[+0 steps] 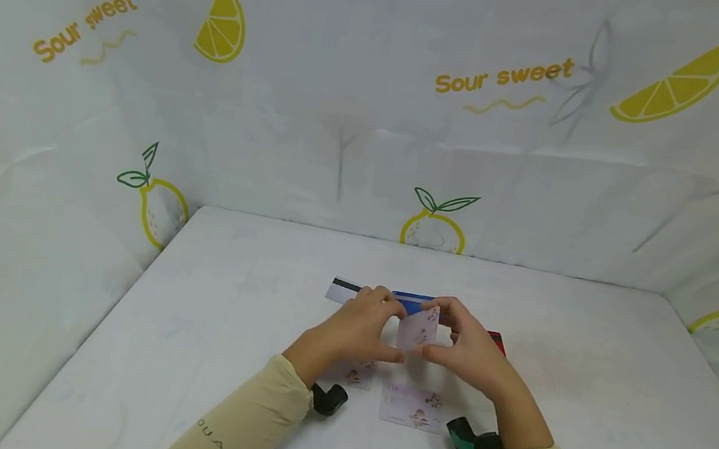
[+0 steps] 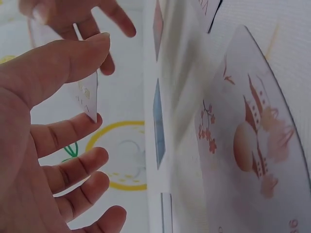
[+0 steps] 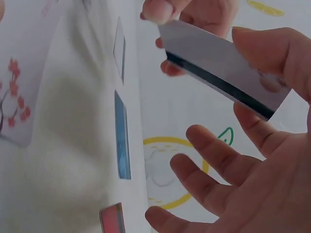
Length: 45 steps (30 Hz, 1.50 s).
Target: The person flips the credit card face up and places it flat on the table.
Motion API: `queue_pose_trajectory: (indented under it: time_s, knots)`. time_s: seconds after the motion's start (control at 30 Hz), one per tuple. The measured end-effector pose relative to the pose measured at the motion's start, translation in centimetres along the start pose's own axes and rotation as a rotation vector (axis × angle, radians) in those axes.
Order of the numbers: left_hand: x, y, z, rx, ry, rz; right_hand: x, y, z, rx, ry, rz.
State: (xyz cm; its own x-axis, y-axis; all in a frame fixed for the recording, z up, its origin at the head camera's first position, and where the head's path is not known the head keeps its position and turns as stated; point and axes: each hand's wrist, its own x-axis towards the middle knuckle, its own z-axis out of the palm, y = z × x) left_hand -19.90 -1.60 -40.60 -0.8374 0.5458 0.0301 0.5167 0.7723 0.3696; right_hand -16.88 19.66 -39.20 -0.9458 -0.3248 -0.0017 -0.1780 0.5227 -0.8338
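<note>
Both hands hold a pale card (image 1: pixel 416 332) upright above the table, its pink flower print facing the head camera. My left hand (image 1: pixel 365 326) pinches its left edge, thumb low and fingertips high. On the other edge, my right hand (image 1: pixel 471 348) grips it between thumb and index finger. The right wrist view shows a dark stripe along this card (image 3: pixel 209 60), with the right hand's other fingers spread below. Beneath the hands lies a similar printed card (image 1: pixel 411 408). A second printed card (image 1: pixel 358 374) is partly covered by the left wrist.
Behind the hands, a white card with a black stripe (image 1: pixel 342 290), a blue card (image 1: pixel 409 302) and a red card (image 1: pixel 497 343) lie in a row, each partly hidden. Black wrist devices (image 1: pixel 328 400) sit near both cuffs. A lemon-printed sheet (image 1: pixel 353 95) rises behind the white table (image 1: pixel 231 298).
</note>
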Motion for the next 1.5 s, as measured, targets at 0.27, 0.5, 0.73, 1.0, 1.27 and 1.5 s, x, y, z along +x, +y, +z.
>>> queue_pose_trajectory:
  time_s: [0.27, 0.5, 0.73, 1.0, 1.27, 1.5]
  knots:
    - [-0.1, 0.0, -0.3, 0.039, 0.005, -0.043, 0.1, 0.7, -0.7, -0.151, -0.025, 0.071]
    - [-0.1, 0.1, 0.3, 0.158, -0.044, -0.061, 0.7, 1.8, 0.3, -0.44, -0.038, 0.094]
    - [-0.4, 0.4, 1.0, 0.228, -0.114, -0.065, 0.8, 1.9, 1.4, -0.615, -0.061, 0.11]
    - [-0.4, 0.5, 1.4, 0.251, -0.147, -0.071, 0.5, 1.9, 1.7, -0.639, -0.078, 0.098]
    - [-0.4, 0.6, 1.1, 0.222, -0.158, -0.086, 0.3, 1.8, 1.6, -0.645, -0.084, 0.111]
    - [-0.4, 0.6, 1.0, 0.209, -0.156, -0.082, 0.0, 2.1, 0.6, -0.676, -0.09, 0.125]
